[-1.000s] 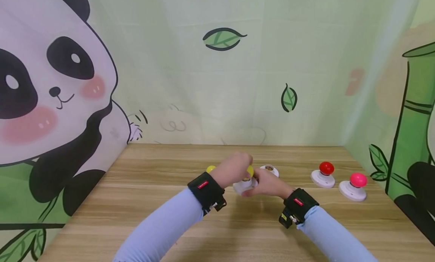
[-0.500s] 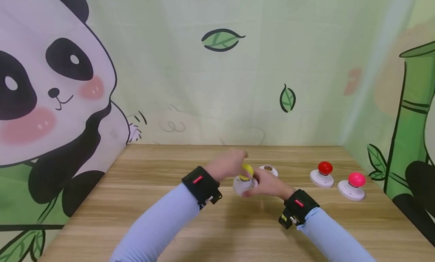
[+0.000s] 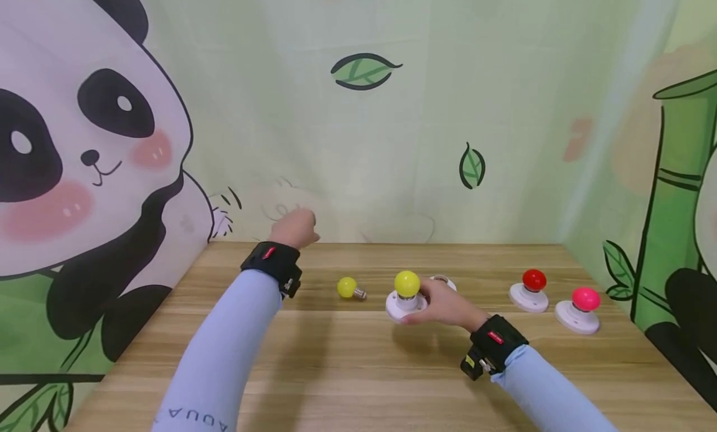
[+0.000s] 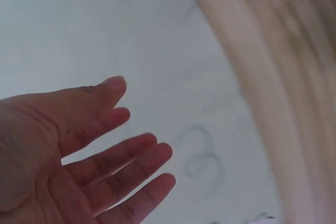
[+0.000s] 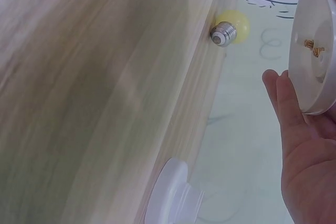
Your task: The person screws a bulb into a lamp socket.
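Observation:
My right hand (image 3: 448,302) grips a white lamp holder (image 3: 399,309) by its round base, held up off the table. A yellow light bulb (image 3: 407,284) sits upright in that holder. In the right wrist view the base's underside (image 5: 310,51) shows brass-coloured terminals, with my fingers around its edge. My left hand (image 3: 294,228) is raised at the left, in front of the backdrop, and holds nothing. Its fingers are spread and relaxed in the left wrist view. Between the hands, a loose yellow bulb (image 3: 346,287) lies on its side, its metal screw base pointing right.
Behind my right hand stands another white lamp holder (image 3: 451,285), partly hidden, its socket facing up. To the right, a red bulb (image 3: 534,280) and a pink bulb (image 3: 585,299) stand in white holders on the wooden table (image 3: 347,370). A printed backdrop (image 3: 381,145) borders the table.
My left hand has let go of the yellow bulb in the holder and moved left and up, uncovering the loose bulb. The right hand keeps its grip on the lamp holder.

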The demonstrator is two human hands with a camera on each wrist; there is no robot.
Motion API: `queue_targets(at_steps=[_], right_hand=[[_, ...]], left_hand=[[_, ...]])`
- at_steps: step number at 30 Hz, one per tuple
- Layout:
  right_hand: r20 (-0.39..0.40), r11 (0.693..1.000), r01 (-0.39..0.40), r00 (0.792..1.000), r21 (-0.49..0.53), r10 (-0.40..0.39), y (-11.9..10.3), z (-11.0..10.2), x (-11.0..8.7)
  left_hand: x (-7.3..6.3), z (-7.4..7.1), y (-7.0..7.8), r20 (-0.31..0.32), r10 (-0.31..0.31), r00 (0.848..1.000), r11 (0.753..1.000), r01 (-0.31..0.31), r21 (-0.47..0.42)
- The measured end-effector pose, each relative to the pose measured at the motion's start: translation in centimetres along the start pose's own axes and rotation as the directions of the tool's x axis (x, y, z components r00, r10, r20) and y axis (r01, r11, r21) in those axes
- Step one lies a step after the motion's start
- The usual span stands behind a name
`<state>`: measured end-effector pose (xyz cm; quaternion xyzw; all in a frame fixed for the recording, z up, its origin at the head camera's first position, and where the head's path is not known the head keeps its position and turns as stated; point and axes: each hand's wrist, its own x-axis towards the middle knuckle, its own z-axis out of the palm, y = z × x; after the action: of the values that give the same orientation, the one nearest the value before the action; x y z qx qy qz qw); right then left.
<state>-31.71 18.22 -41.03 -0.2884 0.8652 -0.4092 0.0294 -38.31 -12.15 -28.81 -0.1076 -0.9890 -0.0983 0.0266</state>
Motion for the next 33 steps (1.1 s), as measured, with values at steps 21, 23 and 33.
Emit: queue_targets(at_steps=[21, 23, 33], right_hand=[[-0.034, 0.999, -0.032, 0.999, -0.027, 0.031, 0.6, -2.8, -1.7], [-0.076, 0.995, -0.081, 0.994, -0.051, 0.077, 0.5, -4.0, -2.5], [-0.343, 0.916, -0.382, 0.882, -0.124, 0.322, 2.3, -9.9, -6.6]], left_hand=[[-3.5, 4.3, -5.4, 0.318, -0.192, 0.929, 0.981, 0.185, 0.053], [-3.1, 4.4, -5.4, 0.322, -0.204, 0.924, 0.978, 0.206, 0.028], [-3.3, 4.1, -5.1, 0.328, -0.223, 0.918, 0.974, 0.222, 0.041]])
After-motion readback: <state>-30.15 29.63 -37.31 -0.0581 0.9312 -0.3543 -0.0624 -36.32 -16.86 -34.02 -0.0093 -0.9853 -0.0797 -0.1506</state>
